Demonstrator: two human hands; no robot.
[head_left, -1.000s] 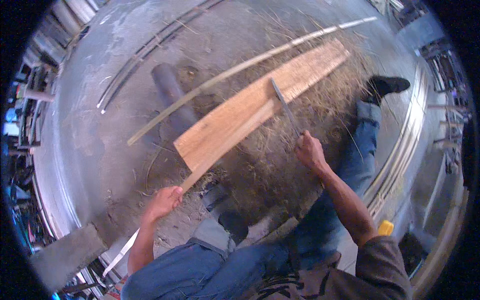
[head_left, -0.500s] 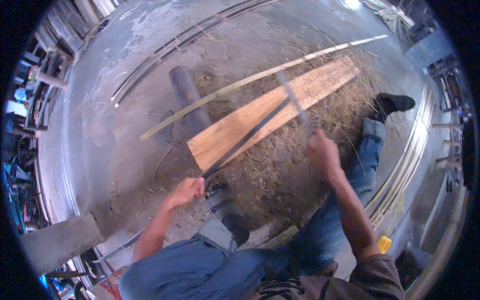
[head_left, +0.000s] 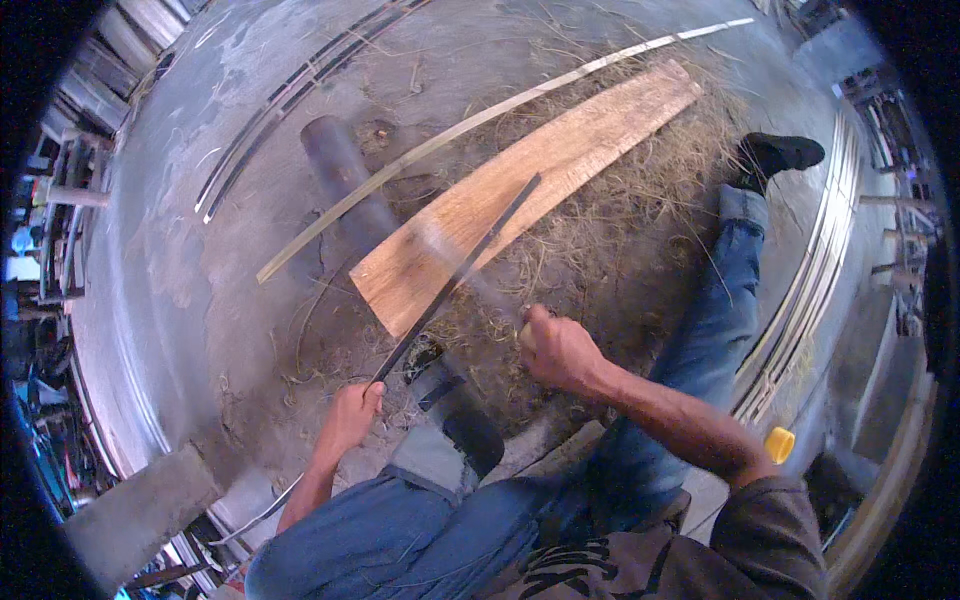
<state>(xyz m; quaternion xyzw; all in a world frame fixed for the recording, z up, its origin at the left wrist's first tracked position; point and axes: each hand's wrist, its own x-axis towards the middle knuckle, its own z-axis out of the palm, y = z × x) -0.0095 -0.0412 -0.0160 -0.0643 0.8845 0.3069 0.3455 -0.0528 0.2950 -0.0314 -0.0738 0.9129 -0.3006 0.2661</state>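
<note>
My left hand grips the near end of a long, thin, dark strip, which slants away from me across a tapered wooden board. Closed round a handle, my right hand holds a knife. Its blade is smeared by motion and crosses the strip over the near part of the board; whether it touches the strip I cannot tell. The board's near end lies just beyond my left foot. Most of the knife's handle is hidden in my fist.
A dark cylinder lies at the board's left, with a pale strip across it. Fibrous shavings cover the floor. Dark strips lie far left, pale strips right. A grey block sits near left, a yellow object near right.
My right hand has swung the knife left and toward me, from the strip's far end to its nearer part. My left hand has drawn slightly nearer with the strip. The view has shifted a little.
</note>
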